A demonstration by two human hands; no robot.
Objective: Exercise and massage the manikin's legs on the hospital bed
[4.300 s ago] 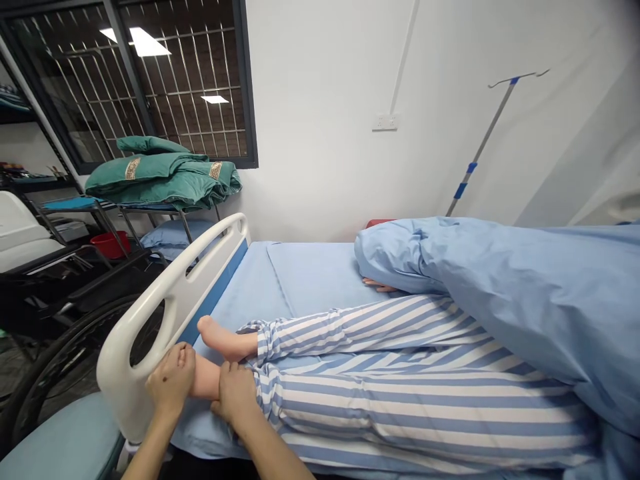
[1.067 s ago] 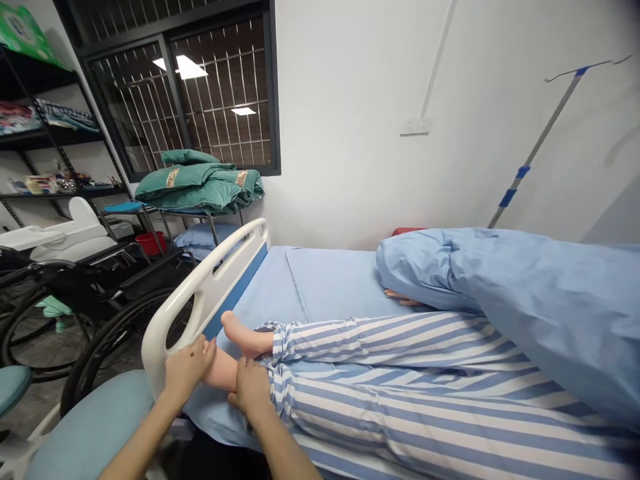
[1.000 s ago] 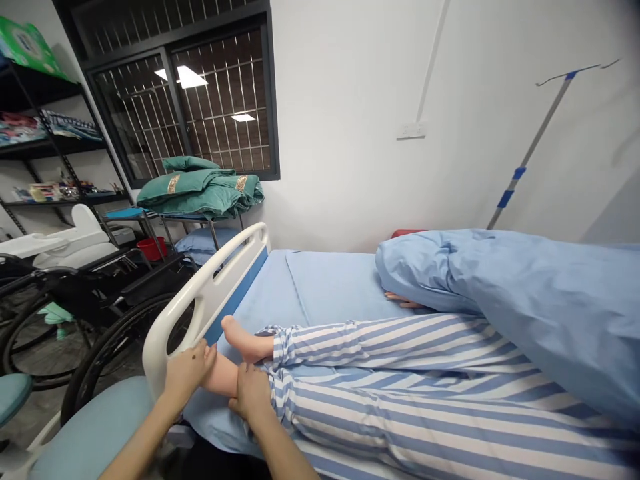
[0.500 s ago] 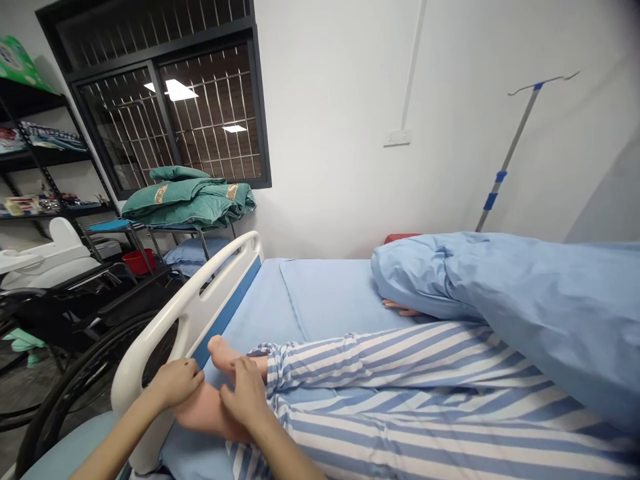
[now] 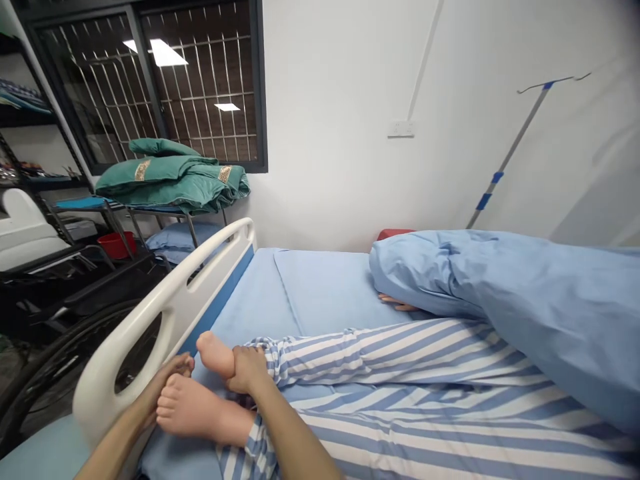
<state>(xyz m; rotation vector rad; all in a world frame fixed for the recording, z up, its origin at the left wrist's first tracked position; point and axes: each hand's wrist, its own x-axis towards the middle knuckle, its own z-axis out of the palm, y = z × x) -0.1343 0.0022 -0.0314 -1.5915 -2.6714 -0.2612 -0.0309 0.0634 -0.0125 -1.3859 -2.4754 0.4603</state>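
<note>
Two bare feet lie side by side on the blue bed sheet, below striped trouser legs. My right hand is wrapped round the ankle of the far foot, just below the trouser cuff. My left hand reaches past the toes of the near foot, between that foot and the footboard. Its fingertips point toward the far foot and stop short of it. Part of the left hand is hidden behind the near foot; nothing shows in its fingers.
A white footboard closes the bed's left end, with a wheelchair beyond it. A bunched blue quilt covers the right side, fingers showing under its edge. An IV pole stands by the wall.
My left hand has left the top of the near foot and moved toward the footboard. My right hand has shifted from between the feet onto the far ankle. The view has turned slightly.
</note>
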